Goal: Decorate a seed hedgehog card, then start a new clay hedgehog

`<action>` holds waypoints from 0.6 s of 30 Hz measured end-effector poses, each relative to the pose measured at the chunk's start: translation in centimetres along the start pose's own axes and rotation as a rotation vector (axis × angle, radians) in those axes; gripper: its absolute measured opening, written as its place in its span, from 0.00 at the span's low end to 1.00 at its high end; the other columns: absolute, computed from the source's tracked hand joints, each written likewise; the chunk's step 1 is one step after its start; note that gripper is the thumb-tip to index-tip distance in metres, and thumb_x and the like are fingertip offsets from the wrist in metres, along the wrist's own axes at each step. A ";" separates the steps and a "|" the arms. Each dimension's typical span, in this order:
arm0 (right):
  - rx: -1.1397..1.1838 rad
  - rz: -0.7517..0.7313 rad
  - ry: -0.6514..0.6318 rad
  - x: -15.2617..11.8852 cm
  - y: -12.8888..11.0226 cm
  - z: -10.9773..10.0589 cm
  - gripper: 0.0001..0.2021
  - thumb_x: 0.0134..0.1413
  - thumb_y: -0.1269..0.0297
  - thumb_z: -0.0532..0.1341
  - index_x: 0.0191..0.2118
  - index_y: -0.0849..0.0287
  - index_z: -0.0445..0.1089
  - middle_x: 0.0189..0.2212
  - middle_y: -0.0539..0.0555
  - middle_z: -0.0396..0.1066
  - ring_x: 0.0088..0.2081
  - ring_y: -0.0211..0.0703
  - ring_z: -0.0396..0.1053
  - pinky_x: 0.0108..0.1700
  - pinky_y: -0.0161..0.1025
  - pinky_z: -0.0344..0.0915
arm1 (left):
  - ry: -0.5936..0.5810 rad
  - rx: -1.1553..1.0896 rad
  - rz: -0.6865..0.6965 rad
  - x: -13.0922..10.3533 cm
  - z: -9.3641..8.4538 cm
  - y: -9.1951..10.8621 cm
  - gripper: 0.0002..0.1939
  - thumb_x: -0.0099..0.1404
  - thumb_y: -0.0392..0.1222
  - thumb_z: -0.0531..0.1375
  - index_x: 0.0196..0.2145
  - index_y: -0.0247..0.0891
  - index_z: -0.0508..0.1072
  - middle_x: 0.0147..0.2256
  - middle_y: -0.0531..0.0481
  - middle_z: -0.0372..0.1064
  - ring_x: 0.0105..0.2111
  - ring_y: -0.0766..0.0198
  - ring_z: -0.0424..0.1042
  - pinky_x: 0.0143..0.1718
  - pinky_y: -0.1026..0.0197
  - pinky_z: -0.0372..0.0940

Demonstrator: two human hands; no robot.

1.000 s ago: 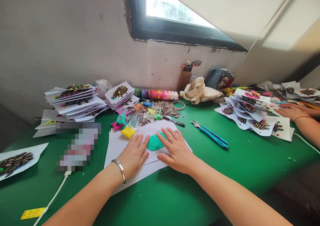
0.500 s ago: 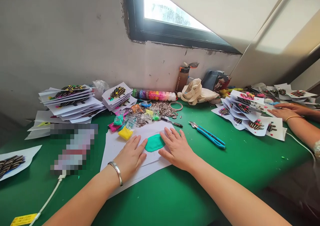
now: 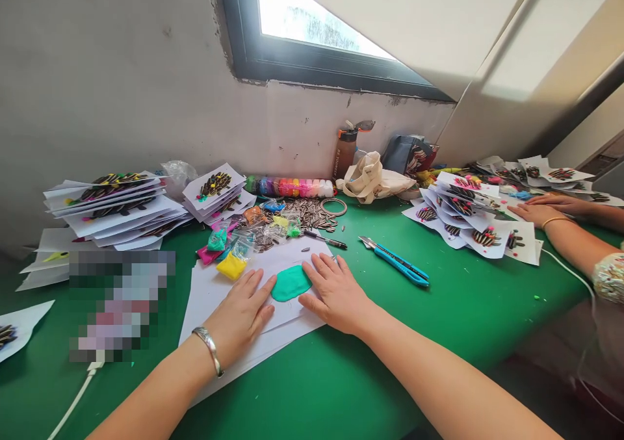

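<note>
A flattened oval of teal modelling clay point(image 3: 291, 283) lies on the white paper sheets point(image 3: 207, 300) in front of me. My left hand point(image 3: 242, 310) rests flat on the paper, its fingertips at the clay's left edge. From the other side, my right hand point(image 3: 335, 294) lies with fingers spread, fingertips touching the clay's right edge. Neither hand grips anything. Just above the clay is a single striped seed point(image 3: 305, 249). A black pen point(image 3: 325, 239) lies at the paper's top edge, and a bag of yellow clay point(image 3: 231, 266) sits at its upper left.
A blue utility knife point(image 3: 400, 264) lies to the right. Behind are loose seeds point(image 3: 312, 212), a tape ring point(image 3: 333, 207), a brown bottle point(image 3: 345, 154) and a cloth bag point(image 3: 373, 180). Stacked seed pictures point(image 3: 117, 209) stand left. Another person's hands point(image 3: 541, 214) are at far right.
The camera view has turned slightly right, so everything sits further left. Both hands stay about the same place beside the clay. The seed on the paper now shows clearly.
</note>
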State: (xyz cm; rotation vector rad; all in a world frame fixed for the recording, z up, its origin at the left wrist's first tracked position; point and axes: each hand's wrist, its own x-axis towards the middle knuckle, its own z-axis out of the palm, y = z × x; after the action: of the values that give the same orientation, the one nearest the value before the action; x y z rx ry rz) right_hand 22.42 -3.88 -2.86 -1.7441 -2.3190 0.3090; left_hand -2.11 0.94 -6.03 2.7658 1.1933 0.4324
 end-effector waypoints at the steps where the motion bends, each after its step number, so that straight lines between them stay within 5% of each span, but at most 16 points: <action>1: 0.022 0.002 0.018 0.0 0.1 -0.1 0.34 0.61 0.41 0.43 0.66 0.57 0.48 0.67 0.59 0.44 0.67 0.55 0.39 0.64 0.61 0.36 | -0.002 -0.001 -0.001 0.0 0.0 0.0 0.26 0.69 0.50 0.48 0.62 0.40 0.60 0.61 0.39 0.57 0.61 0.43 0.54 0.58 0.41 0.56; 4: 0.110 0.053 0.151 -0.2 1.1 -0.5 0.31 0.63 0.47 0.46 0.66 0.57 0.49 0.67 0.58 0.44 0.67 0.52 0.42 0.65 0.57 0.42 | -0.006 -0.002 0.000 -0.2 0.2 -0.2 0.27 0.70 0.50 0.46 0.63 0.39 0.57 0.62 0.39 0.55 0.62 0.44 0.53 0.59 0.43 0.56; 8: 0.204 0.155 0.359 -0.2 3.4 -1.1 0.24 0.62 0.56 0.50 0.60 0.59 0.61 0.61 0.58 0.58 0.62 0.49 0.54 0.61 0.49 0.54 | 0.005 0.010 0.010 -0.5 0.6 -0.7 0.27 0.71 0.51 0.44 0.63 0.39 0.58 0.63 0.40 0.54 0.62 0.46 0.52 0.60 0.45 0.56; 12: 0.195 0.167 0.333 0.1 5.1 -0.7 0.17 0.60 0.65 0.51 0.51 0.58 0.70 0.50 0.57 0.70 0.53 0.49 0.64 0.56 0.48 0.61 | -0.019 0.014 0.006 -0.8 0.7 -0.9 0.28 0.70 0.52 0.45 0.62 0.37 0.59 0.63 0.38 0.53 0.63 0.44 0.52 0.59 0.44 0.56; 18: 0.096 0.122 0.265 0.2 5.2 0.0 0.15 0.58 0.67 0.54 0.47 0.54 0.74 0.46 0.55 0.72 0.49 0.50 0.65 0.52 0.48 0.63 | -0.039 -0.011 -0.014 -0.7 0.1 -0.2 0.29 0.68 0.52 0.50 0.62 0.36 0.59 0.63 0.36 0.53 0.62 0.41 0.51 0.58 0.41 0.56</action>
State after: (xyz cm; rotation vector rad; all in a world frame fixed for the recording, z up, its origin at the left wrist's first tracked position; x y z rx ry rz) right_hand 27.10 -2.26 -4.38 -1.7642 -1.9873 0.1917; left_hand -2.66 0.56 -6.31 2.7418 1.1971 0.3809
